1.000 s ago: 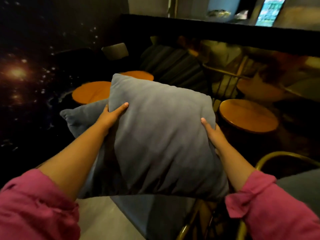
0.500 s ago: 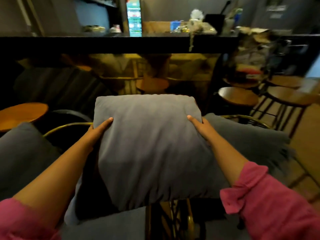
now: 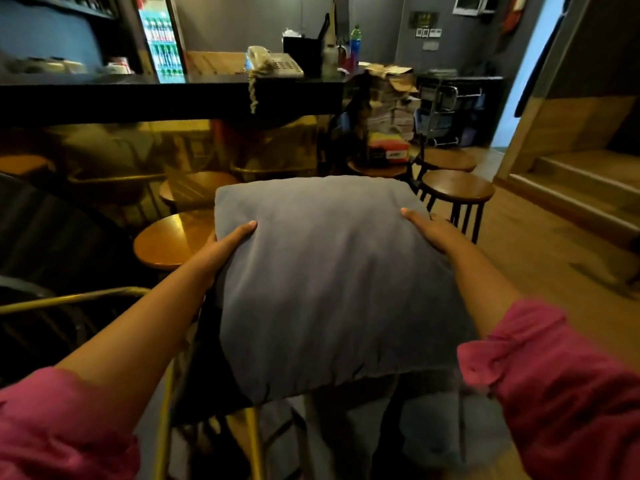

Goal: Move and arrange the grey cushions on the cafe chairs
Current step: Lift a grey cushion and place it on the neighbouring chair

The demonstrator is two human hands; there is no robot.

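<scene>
A large grey cushion [image 3: 322,282] fills the middle of the view, held up flat in front of me. My left hand [image 3: 225,244] grips its left edge, thumb on top. My right hand [image 3: 429,230] grips its right edge the same way. Both arms wear pink sleeves. Under the cushion a second grey cushion [image 3: 433,431] lies low at the bottom right, mostly hidden. A chair with a brass-coloured frame [image 3: 69,299] stands at the left, its seat dark and partly hidden.
A round wooden table [image 3: 166,240] sits left of the cushion. Wooden stools [image 3: 457,192] stand ahead on the right. A black bar counter [image 3: 166,95] with a telephone [image 3: 273,64] runs across the back. Wooden steps [image 3: 575,192] rise at the far right.
The view has swung right, from the dark wall and orange tables to the bar counter and stools. Both hands kept their grip on the cushion, which now lies flatter.
</scene>
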